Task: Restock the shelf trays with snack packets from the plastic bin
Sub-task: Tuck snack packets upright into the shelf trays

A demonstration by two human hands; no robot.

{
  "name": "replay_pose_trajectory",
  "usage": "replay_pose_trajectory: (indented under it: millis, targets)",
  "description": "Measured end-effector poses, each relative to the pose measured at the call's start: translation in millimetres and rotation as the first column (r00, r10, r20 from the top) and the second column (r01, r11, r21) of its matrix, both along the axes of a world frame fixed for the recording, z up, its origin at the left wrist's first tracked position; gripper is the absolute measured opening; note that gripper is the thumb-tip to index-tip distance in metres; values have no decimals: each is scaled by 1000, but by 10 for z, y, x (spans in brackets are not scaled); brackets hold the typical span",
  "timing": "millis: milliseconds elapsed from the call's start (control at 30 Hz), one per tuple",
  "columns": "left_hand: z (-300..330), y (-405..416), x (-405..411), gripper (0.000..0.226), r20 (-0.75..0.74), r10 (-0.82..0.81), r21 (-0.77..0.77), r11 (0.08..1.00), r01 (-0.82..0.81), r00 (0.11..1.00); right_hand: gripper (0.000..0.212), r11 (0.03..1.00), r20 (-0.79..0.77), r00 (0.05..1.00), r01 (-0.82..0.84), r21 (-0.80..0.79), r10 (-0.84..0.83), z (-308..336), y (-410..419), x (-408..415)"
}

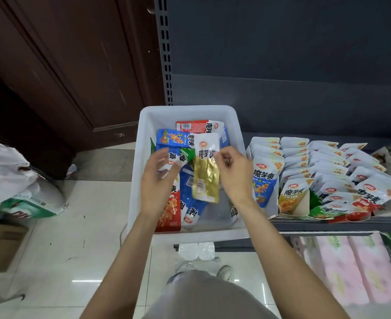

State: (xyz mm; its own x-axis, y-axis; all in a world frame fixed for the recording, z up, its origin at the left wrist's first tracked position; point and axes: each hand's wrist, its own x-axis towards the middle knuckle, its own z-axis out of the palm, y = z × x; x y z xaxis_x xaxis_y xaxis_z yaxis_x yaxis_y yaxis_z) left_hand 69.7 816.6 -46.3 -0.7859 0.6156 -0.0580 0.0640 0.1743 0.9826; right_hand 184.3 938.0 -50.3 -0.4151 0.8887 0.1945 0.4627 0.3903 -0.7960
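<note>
Left to right: a crumpled white plastic bag (8,171) lies on the glossy tiled floor (79,254). The left hand (160,178) hovers, fingers spread, over flat packets in the white plastic bin (134,180). The right hand (232,173) pinches the top edge of a gold-and-white foil packet (207,171), which hangs with its long axis vertical. The shelf trays (288,209), holding upright rows of glossy pouches, lie just to the right of that hand, so the right arm is judged nearer for placing.
</note>
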Motion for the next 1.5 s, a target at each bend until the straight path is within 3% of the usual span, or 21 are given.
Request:
replay_pose_trajectory:
  millis: [33,100,200,267,333,367,433,467,533,633,733,867,1000,1133,1233,1367,1500]
  targets:
    - [79,-32,55,36,45,-61,24,998,60,997,11,970,-134,990,16,-241,-50,84,-38,52]
    - [188,-74,185,46,34,-256,-7,967,256,966,10,870,-258,959,-26,-493,-118,203,-129,130]
    - [250,-51,325,71,-196,-454,-231,883,409,869,7,826,-335,936,-102,-555,-109,328,-249,197]
    - [297,-5,381,78,-241,-522,-287,844,453,819,6,776,-425,900,-198,-599,-98,411,-287,235]
    - [355,40,432,70,-81,-552,-199,825,529,830,5,763,-483,872,-257,-593,-82,470,-285,291]
    - [395,58,456,60,90,-528,-93,840,535,845,6,803,-467,881,-227,-551,-72,482,-262,331]
    - [429,74,490,47,435,-466,122,878,462,770,13,894,-378,923,-107,-434,-73,474,-169,453]
    - [409,86,498,47,504,-467,180,879,441,726,18,912,-340,936,-54,-406,-95,471,-112,524]
    - [397,111,547,48,513,-528,248,846,473,676,29,893,-310,939,-5,-450,-151,490,-7,669]
    - [433,182,687,43,494,-591,274,802,532,637,36,821,-355,924,-88,-564,-144,559,82,862]
    - [426,299,806,37,298,-655,149,750,644,694,30,859,-374,926,-154,-488,-46,644,143,1083]
    - [429,624,1004,26,-26,-670,31,741,671,742,24,968,-324,944,-137,-212,62,856,252,1495]
    - [373,988,1365,18,-283,-652,-90,748,658,703,25,998,-139,989,-51,24,54,940,416,1891]
    - [163,1155,1606,13,-523,-597,-253,791,557,609,22,995,27,999,-39,89,37,738,591,2036]
    - [18,1182,1627,7,-579,-573,-285,809,514,580,20,989,135,989,-70,131,52,562,665,2062]
    - [-46,1194,1599,13,-559,-527,-232,840,490,640,19,981,234,969,-112,161,72,403,721,2050]
    - [-89,1198,1604,19,-563,-499,-214,858,467,658,12,887,509,860,-198,418,-48,243,735,2045]
